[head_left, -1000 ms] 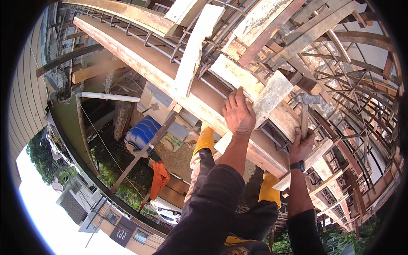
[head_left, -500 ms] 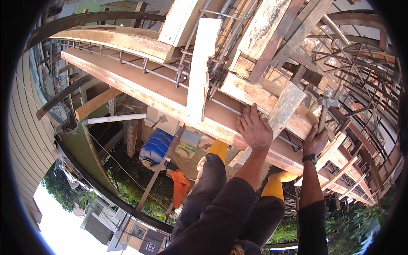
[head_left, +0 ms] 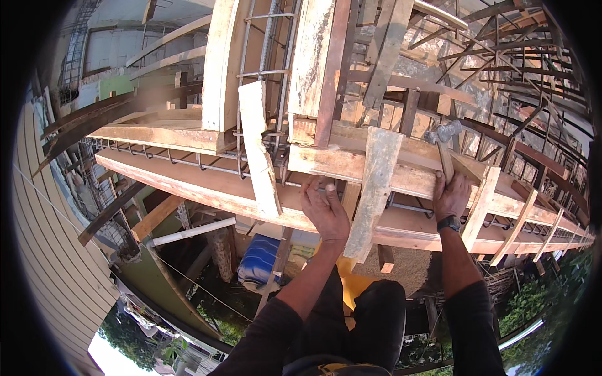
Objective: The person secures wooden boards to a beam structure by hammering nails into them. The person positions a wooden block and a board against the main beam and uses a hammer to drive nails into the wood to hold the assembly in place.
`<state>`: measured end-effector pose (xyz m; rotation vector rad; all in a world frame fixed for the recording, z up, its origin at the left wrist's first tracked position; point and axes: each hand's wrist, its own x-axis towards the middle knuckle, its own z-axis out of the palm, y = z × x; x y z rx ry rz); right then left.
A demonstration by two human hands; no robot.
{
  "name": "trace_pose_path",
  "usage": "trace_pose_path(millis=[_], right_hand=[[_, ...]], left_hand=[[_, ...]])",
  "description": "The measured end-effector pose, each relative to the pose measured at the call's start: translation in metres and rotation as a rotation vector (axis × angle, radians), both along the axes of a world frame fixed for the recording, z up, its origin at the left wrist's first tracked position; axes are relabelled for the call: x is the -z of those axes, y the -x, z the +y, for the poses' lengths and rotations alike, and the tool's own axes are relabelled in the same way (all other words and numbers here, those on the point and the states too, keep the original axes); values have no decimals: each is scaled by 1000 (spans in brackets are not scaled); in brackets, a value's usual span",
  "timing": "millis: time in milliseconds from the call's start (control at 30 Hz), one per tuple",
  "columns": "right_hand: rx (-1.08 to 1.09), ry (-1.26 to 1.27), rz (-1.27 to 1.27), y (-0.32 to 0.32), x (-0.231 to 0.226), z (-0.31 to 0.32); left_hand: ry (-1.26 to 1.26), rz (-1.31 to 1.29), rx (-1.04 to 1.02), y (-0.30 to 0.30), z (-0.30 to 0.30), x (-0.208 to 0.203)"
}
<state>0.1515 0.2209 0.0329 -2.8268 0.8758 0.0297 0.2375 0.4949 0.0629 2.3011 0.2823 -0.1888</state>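
Note:
My right hand [head_left: 450, 195], with a watch on its wrist, is closed round the wooden handle of a hammer [head_left: 443, 133] and rests at the upper form board [head_left: 414, 178]. The hammer's grey metal head points away from me. My left hand [head_left: 326, 216] lies with fingers stretched over the trough of the beam formwork, fingertips by the upper board's lower edge. Just right of it, a grey, cement-stained wooden cleat [head_left: 376, 188] crosses the two form boards. Further left, a pale wooden cleat [head_left: 258, 147] spans the same trough. The near form board [head_left: 188, 188] runs below my hands.
Steel rebar [head_left: 266, 62] with stirrups runs inside the forms. More cleats [head_left: 481, 207] brace the boards at the right. Below are a blue bundle [head_left: 260, 260], a white pipe [head_left: 194, 232] and greenery. Wooden framing [head_left: 508, 69] crowds the far right.
My view has turned, so the formwork lies more level. My left hand has shifted leftward from the grey cleat along the board. My right hand still grips the hammer at the board.

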Motion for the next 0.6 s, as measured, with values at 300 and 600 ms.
trace_pose_path(millis=[300,600], right_hand=[[-53,12,-42,-6,6,4],[-5,3,-43,3,4,4]], left_hand=[[-216,-148,1022,-131,2,31],[-479,-380,641,-147,4,51]])
